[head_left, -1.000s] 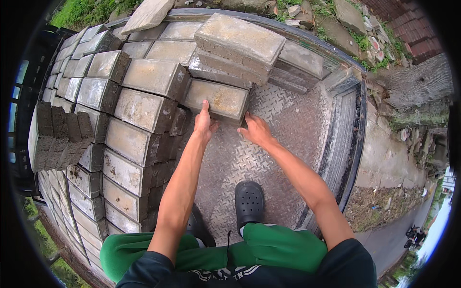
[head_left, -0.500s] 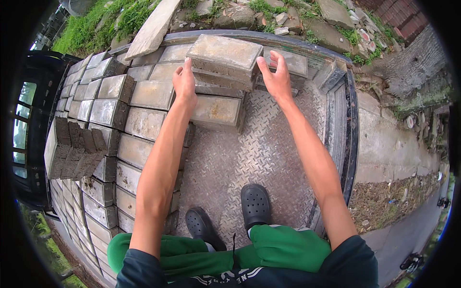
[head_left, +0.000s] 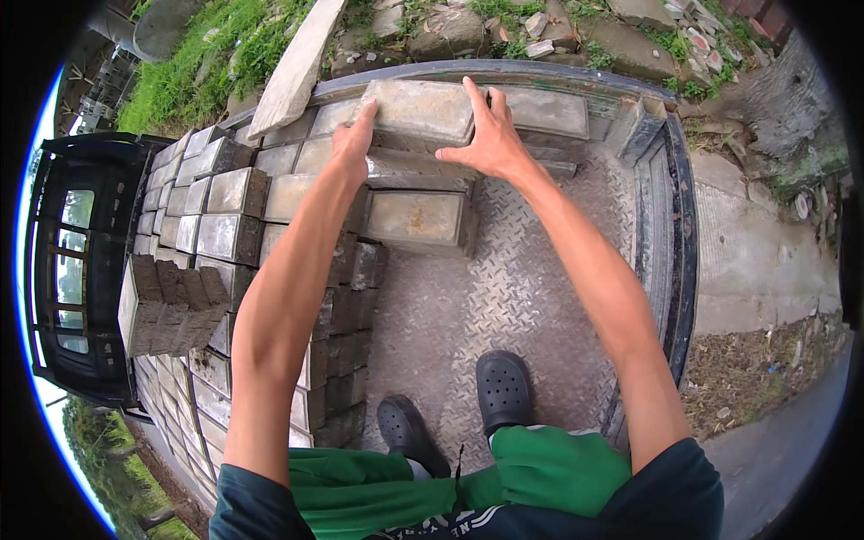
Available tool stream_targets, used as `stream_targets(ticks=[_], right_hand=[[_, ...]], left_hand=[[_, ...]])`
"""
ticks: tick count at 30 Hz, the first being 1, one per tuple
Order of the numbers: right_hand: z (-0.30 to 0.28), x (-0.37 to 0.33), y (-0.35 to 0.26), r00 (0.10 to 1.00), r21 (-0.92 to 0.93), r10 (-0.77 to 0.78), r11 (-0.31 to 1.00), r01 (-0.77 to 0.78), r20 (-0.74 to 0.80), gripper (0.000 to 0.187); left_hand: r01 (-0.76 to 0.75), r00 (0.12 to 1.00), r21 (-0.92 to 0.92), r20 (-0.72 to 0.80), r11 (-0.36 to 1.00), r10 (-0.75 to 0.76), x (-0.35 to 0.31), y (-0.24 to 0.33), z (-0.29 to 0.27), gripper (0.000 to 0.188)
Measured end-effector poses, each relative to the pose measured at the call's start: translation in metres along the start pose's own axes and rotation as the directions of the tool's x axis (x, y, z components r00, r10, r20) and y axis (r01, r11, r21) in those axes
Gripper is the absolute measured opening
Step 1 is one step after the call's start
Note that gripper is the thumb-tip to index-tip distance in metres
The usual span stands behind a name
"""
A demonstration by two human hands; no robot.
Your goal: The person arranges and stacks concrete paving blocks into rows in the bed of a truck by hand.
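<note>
A grey rectangular concrete block [head_left: 421, 106] lies between my hands, level along the far side of the truck bed. My left hand [head_left: 354, 144] is at its left end, thumb along the edge and other fingers mostly hidden. My right hand [head_left: 486, 135] wraps its right end, thumb low at the front and forefinger up by the top corner. Just nearer, another concrete block [head_left: 416, 218] sits on top of others at the edge of the stack. To the right of my right hand lies one more block [head_left: 544, 112], against the far side wall.
Stacked blocks [head_left: 232, 236] fill the bed's left part, with several standing on edge [head_left: 171, 306]. A patterned metal floor [head_left: 468, 306] lies under my dark clogs [head_left: 504, 391]. The bed's side rail [head_left: 679, 234] runs along the right; a board [head_left: 292, 76] leans at the far left.
The block between my hands has moved lower and farther from me. My right hand has turned inward around its right end, while my left hand stays at the left end.
</note>
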State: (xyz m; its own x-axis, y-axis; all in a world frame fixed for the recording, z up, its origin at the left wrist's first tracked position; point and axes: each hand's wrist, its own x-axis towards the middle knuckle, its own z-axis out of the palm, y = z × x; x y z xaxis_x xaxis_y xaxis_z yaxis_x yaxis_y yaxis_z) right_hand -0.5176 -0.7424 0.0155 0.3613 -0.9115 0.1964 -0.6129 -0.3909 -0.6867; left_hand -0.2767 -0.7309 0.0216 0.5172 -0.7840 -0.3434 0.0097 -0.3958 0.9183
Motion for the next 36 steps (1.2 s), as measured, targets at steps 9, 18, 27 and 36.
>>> stream_targets(ticks=[9, 18, 27, 36], right_hand=[[-0.002, -0.012, 0.002, 0.968, -0.003, -0.219, 0.975, 0.221, -0.119, 0.123], [-0.009, -0.087, -0.050, 0.930, -0.090, -0.355, 0.933, 0.348, -0.094, 0.115], [0.025, -0.151, -0.011, 0.970, -0.018, -0.223, 0.974, 0.226, 0.096, 0.113], [0.076, -0.177, 0.028, 0.997, -0.071, -0.073, 0.995, 0.071, -0.035, 0.130]], left_hand=[[0.032, 0.992, 0.037, -0.122, 0.999, -0.027, -0.024, -0.010, 0.003, 0.109], [-0.050, 0.973, -0.242, -0.231, 0.969, -0.008, -0.103, -0.069, -0.022, 0.083], [0.146, 0.963, 0.056, -0.237, 0.988, -0.128, -0.135, -0.167, -0.023, 0.095], [-0.002, 0.962, 0.088, -0.272, 0.996, 0.026, -0.141, -0.174, 0.003, 0.103]])
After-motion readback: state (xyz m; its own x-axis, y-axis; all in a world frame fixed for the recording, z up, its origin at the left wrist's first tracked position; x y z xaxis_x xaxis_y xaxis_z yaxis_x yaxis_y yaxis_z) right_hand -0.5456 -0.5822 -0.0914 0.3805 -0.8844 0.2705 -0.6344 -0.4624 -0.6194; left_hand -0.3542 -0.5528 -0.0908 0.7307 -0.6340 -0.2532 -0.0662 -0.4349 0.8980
